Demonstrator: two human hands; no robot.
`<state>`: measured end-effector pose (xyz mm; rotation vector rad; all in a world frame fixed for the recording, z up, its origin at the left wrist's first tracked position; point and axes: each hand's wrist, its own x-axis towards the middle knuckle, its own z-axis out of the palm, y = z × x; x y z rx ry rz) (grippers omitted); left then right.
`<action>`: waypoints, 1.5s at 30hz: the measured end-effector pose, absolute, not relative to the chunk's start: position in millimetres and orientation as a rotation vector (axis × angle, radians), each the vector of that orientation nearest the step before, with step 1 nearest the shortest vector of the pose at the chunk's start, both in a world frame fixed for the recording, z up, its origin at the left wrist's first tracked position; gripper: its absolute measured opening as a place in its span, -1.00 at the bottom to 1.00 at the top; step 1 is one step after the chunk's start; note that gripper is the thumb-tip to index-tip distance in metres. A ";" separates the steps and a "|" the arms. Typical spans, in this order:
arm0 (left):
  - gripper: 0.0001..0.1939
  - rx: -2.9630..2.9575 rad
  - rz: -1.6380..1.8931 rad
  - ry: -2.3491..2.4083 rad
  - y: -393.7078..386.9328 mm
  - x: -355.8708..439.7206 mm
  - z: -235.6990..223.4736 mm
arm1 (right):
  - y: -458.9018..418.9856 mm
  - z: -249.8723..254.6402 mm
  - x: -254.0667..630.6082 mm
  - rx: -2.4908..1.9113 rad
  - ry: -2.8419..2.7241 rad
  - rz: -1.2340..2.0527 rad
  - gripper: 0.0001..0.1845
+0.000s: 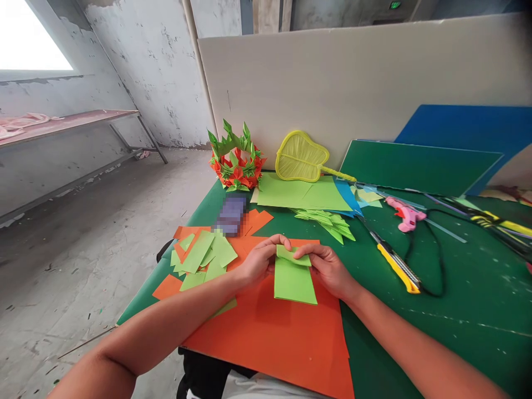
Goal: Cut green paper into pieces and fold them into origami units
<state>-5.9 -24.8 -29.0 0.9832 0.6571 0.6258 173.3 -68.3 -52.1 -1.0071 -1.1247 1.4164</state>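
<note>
Between my two hands is a light green sheet of paper, its top edge folded over toward me. My left hand pinches the upper left corner, fingers curled behind it. At the upper right, my right hand grips the folded flap with the thumb lying on top. Beneath them a large orange sheet covers the near part of the green table. Loose light green paper pieces lie in a pile left of my left hand, over smaller orange pieces. Folded green paper strips lie beyond my right hand.
An orange and green paper crown stands at the back left, beside a yellow fan leaning on the partition. A yellow utility knife and pink glue gun with its black cord lie right. Large green sheets lie behind.
</note>
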 end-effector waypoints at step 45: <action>-0.51 1.187 0.410 0.768 -16.4 -12.2 -32.2 | -72.0 -49.4 177.4 -0.997 -1.421 1.293 -0.73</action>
